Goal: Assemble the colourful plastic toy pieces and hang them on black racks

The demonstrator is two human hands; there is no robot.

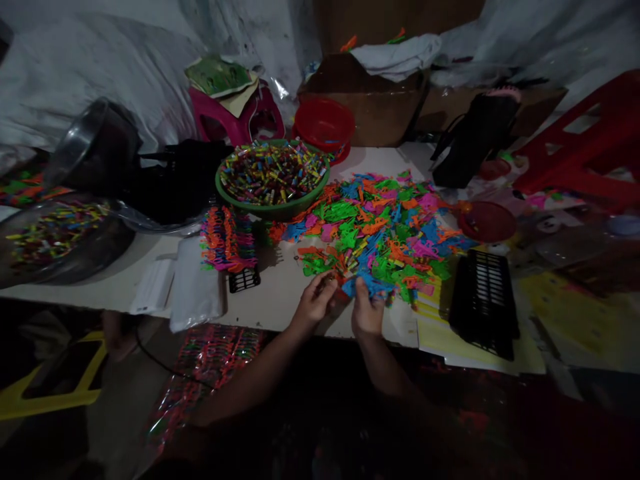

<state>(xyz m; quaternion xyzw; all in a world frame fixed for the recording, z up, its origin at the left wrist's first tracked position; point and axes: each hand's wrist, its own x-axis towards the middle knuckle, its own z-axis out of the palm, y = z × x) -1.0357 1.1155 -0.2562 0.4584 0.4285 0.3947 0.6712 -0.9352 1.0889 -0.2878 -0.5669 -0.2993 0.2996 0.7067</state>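
My left hand [316, 301] is closed in a pinch at the near edge of the table; whatever sits between its fingertips is too small and dark to make out. Just to its right, my right hand [369, 313] grips a blue plastic toy piece [361, 285], thumb on top. Both hands are at the front of a spread pile of small plastic toy pieces [370, 220] in green, orange, blue and pink. A few small printed tubes [356, 253] lie among the pieces close to my fingers.
Behind the pile stands a green basin [273, 212] full of small printed tubes. Stacked toy pieces [227, 240] and plastic bags [197, 287] lie left. Black slotted trays [484, 303] rest right. A red bowl [325, 123] and a metal bowl [93, 143] stand farther back.
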